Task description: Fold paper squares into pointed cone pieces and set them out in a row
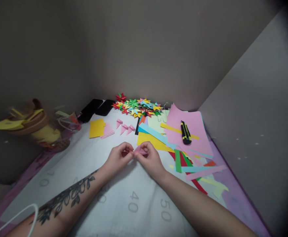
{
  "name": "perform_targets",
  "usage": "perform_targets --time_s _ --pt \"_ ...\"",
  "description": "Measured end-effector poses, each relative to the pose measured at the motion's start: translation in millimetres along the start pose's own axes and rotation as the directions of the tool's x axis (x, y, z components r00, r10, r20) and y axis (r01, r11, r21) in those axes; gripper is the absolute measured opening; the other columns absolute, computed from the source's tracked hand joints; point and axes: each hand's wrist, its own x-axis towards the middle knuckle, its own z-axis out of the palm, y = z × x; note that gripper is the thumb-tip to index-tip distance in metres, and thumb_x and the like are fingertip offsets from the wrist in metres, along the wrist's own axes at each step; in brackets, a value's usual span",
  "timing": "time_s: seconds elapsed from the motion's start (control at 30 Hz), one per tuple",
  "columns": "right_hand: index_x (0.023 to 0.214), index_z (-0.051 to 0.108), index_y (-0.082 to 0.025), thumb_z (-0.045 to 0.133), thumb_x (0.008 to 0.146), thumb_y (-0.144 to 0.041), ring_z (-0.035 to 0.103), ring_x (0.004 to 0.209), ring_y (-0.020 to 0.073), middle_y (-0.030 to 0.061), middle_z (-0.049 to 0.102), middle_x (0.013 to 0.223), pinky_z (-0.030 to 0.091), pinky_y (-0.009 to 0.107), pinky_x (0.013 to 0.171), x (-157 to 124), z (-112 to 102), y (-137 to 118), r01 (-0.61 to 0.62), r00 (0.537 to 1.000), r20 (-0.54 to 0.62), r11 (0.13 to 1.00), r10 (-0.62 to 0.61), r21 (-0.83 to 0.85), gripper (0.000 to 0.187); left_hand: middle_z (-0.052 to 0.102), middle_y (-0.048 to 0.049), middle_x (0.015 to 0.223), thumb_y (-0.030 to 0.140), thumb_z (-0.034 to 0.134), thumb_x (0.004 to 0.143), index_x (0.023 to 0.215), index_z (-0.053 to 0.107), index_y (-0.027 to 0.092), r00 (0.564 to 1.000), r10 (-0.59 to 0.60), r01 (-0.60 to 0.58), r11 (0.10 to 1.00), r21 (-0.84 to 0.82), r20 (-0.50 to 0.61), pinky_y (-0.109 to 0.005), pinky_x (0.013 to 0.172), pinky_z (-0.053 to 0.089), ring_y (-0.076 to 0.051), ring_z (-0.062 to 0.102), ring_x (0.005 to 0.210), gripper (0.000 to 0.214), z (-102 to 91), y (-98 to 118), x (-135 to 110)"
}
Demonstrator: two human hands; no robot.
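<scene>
Between my two hands, low over the middle of the white mat, is a small folded piece of pink paper [139, 150]. My left hand [120, 155] pinches its left end between thumb and fingers. The fingers of my right hand [149, 158] are closed on its right part, partly hiding it. Just beyond my hands lie several folded pink paper pieces [124, 128] in a loose group. To their left rest a stack of yellow paper squares [97, 128] and some pink paper squares [107, 130].
Colourful folded paper stars [136, 107] are heaped at the back. On the right, a box cutter [185, 132] lies on pink sheets [175, 120], near scattered paper strips [195, 169]. Two black phones [105, 107] lie back left, beside a brown and yellow pot-like container [39, 123].
</scene>
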Motion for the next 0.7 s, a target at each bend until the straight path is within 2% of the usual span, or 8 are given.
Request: perform_targets --time_s 0.17,0.4,0.5,0.6,0.7 --pt "0.084 0.047 -0.022 0.061 0.069 -0.015 0.047 0.064 0.0112 -0.006 0.048 0.071 0.038 0.023 0.061 3 -2 2 -0.01 0.995 -0.098 0.997 0.017 0.075 0.021 0.057 0.0022 0.071 0.022 0.056 0.077 0.08 0.056 0.016 0.998 -0.025 0.023 0.999 0.03 0.054 -0.02 0.058 0.04 -0.01 0.051 0.063 0.006 -0.5 -1 1" --pt "0.085 0.046 -0.022 0.061 0.07 -0.017 0.047 0.061 0.0112 -0.0064 0.049 0.07 0.037 0.022 0.058 9 -7 3 -0.04 0.987 -0.146 0.989 0.061 0.144 0.022 0.056 0.0024 0.072 0.023 0.054 0.079 0.084 0.055 0.017 0.997 -0.021 0.014 0.996 0.093 0.071 -0.019 0.055 0.038 -0.009 0.048 0.061 0.008 -3.6 -2 2" --pt "0.086 0.045 -0.022 0.061 0.071 -0.018 0.046 0.06 0.011 -0.0064 0.048 0.07 0.037 0.022 0.058 11 -10 2 -0.042 0.986 -0.155 0.988 0.066 0.151 0.022 0.058 0.0009 0.075 0.026 0.054 0.081 0.087 0.055 0.017 0.998 -0.022 0.018 0.997 0.075 0.053 -0.02 0.058 0.041 -0.011 0.052 0.065 0.011 -3.3 -5 2" --pt "0.086 0.046 -0.022 0.061 0.071 -0.016 0.047 0.063 0.0113 -0.0062 0.047 0.071 0.038 0.023 0.06 9 -8 3 -0.017 0.99 -0.14 0.997 0.028 0.081 0.022 0.061 -0.0016 0.082 0.03 0.056 0.081 0.091 0.056 0.017 0.998 0.006 -0.009 0.999 0.05 0.055 -0.022 0.063 0.044 -0.012 0.056 0.071 0.017 -2.3 -5 2" --pt "0.087 0.047 -0.022 0.062 0.07 -0.016 0.049 0.068 0.0125 -0.005 0.05 0.075 0.04 0.024 0.065 5 -4 4 0.0 0.997 -0.077 0.999 0.004 0.047 0.024 0.062 -0.002 0.078 0.035 0.056 0.082 0.084 0.061 0.016 0.995 0.032 -0.046 0.989 0.141 0.096 -0.022 0.061 0.043 -0.013 0.055 0.069 0.02 -2.4 -3 1"
